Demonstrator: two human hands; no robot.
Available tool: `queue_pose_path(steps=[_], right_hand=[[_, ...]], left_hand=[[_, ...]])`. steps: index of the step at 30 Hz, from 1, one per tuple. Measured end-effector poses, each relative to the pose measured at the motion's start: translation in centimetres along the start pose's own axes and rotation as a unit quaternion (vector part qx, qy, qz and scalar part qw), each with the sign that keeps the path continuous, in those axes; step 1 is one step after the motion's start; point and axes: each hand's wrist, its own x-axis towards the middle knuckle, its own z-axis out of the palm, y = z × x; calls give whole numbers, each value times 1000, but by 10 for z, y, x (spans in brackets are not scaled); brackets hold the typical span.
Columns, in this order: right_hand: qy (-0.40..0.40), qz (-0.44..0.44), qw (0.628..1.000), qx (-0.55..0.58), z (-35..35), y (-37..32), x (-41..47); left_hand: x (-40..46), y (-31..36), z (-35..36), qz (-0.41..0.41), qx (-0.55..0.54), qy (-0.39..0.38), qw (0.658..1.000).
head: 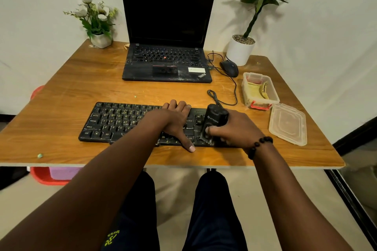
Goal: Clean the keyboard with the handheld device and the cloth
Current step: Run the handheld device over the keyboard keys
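Note:
A black keyboard (120, 121) lies near the front edge of the wooden table (81, 79). My left hand (175, 120) rests flat across the keyboard's middle-right keys, fingers spread, thumb over the front edge. My right hand (234, 128) grips a black handheld device (214, 121), which stands nose-down on the keyboard's right end. A yellow cloth (257, 90) lies folded inside an open clear box (274, 96) to the right.
An open black laptop (166, 47) sits behind the keyboard, with a wired mouse (229, 68) and its cable to its right. The box's lid (287, 123) lies by the right edge. A flower pot (101, 39) and a potted plant (240, 49) stand at the back corners.

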Motion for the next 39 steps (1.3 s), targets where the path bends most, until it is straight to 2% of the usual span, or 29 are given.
queue_pose_path(steps=[2, 4, 8, 9, 11, 13, 18, 22, 26, 27, 30, 31, 36, 39], right_hand=[[88, 8, 995, 37, 3, 4, 4], [120, 18, 991, 51, 15, 3, 7], [19, -10, 1000, -17, 17, 0, 3], [20, -13, 1000, -11, 13, -1, 5], [70, -11, 997, 12, 10, -1, 9], [97, -16, 995, -10, 18, -2, 12], [-24, -40, 998, -37, 9, -2, 4], [60, -39, 997, -15, 10, 6, 3], [-51, -28, 998, 23, 4, 6, 0], [-38, -24, 998, 37, 0, 5, 2], [66, -30, 997, 32, 2, 2, 10], [68, -34, 997, 30, 6, 0, 11], [-73, -39, 997, 11, 5, -2, 5], [-21, -52, 998, 15, -3, -1, 11]], left_hand=[[1, -1, 0, 1, 0, 1, 1000], [1, -1, 0, 3, 0, 2, 1000], [0, -1, 1, 2, -4, 2, 1000], [0, -1, 0, 2, -5, 2, 1000], [0, 0, 0, 4, -4, 4, 1000], [0, 0, 0, 4, -4, 5, 1000], [0, -1, 1, 1, -6, 4, 1000], [1, -2, 1, 4, -4, 5, 1000], [1, -1, 1, 5, 0, 7, 1000], [0, -1, 1, 5, 1, 6, 1000], [-1, 1, 0, 6, 3, 6, 1000], [-1, 1, 0, 5, 2, 6, 1000], [-3, 0, 0, -1, -7, 4, 1000], [-2, 1, -1, 1, -7, 3, 1000]])
